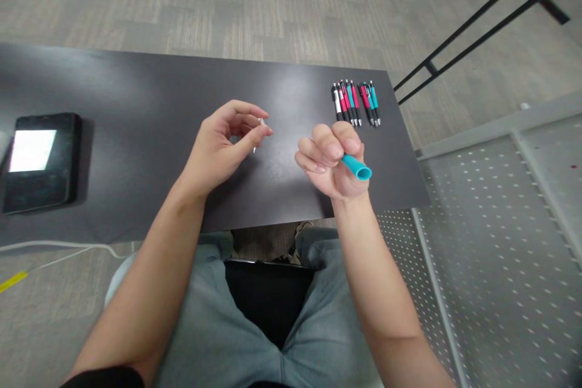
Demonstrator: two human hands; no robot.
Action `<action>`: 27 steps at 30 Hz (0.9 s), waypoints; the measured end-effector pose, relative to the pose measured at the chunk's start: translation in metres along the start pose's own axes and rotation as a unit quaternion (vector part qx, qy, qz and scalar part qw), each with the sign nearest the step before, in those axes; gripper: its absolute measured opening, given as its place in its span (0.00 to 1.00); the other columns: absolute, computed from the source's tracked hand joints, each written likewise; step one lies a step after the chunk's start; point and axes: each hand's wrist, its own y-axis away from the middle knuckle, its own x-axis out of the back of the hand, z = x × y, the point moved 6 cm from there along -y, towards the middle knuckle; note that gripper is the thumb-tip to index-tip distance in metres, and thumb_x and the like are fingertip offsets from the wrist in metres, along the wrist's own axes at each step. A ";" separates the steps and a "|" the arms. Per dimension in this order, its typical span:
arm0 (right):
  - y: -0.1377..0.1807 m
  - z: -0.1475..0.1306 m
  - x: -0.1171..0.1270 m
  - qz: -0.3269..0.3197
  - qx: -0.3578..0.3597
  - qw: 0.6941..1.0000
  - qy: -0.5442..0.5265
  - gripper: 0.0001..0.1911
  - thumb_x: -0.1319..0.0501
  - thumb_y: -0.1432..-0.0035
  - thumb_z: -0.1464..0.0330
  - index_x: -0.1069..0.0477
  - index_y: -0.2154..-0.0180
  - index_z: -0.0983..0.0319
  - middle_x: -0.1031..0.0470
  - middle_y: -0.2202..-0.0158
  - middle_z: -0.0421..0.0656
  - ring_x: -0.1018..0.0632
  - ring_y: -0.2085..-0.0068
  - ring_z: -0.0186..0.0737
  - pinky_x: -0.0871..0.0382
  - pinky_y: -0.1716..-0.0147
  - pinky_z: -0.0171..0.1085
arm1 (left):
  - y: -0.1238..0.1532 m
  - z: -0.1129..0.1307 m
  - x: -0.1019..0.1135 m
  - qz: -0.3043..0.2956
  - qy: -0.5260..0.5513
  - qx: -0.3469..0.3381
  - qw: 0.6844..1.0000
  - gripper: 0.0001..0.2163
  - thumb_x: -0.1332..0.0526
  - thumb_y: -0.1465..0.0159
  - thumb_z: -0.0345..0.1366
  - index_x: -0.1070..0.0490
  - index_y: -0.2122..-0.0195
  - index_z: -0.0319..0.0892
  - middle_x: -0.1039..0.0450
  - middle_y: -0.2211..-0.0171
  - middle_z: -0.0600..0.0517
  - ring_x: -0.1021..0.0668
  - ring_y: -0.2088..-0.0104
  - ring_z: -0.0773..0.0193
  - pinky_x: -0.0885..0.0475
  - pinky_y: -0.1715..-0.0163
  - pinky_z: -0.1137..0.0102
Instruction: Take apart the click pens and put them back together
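Note:
My right hand (pixel 331 160) is curled in a fist around a teal pen barrel (pixel 357 168), whose open end sticks out to the right. My left hand (pixel 225 145) pinches a thin pale pen refill (pixel 259 133) between thumb and fingertips, just above the dark table (pixel 136 103). The two hands hover a short way apart over the table's near edge. A row of several assembled pens (pixel 355 103), red, teal, black and white, lies on the table beyond my right hand.
A black phone with a lit screen (pixel 40 160) lies at the table's left. A white cable (pixel 68 248) runs on the carpet below it. A perforated white metal surface (pixel 500 236) stands to the right, with black metal bars (pixel 477 24) behind.

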 end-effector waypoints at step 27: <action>0.000 0.008 0.049 0.202 -0.074 0.934 0.285 0.31 0.08 0.47 0.41 0.18 0.59 0.51 0.17 0.61 0.37 0.16 0.57 0.42 0.21 0.60 0.40 | 0.009 0.036 -0.007 0.004 -0.120 -0.181 0.976 0.23 0.18 0.26 0.65 0.06 0.52 0.50 0.07 0.60 0.49 0.14 0.66 0.60 0.17 0.61 0.62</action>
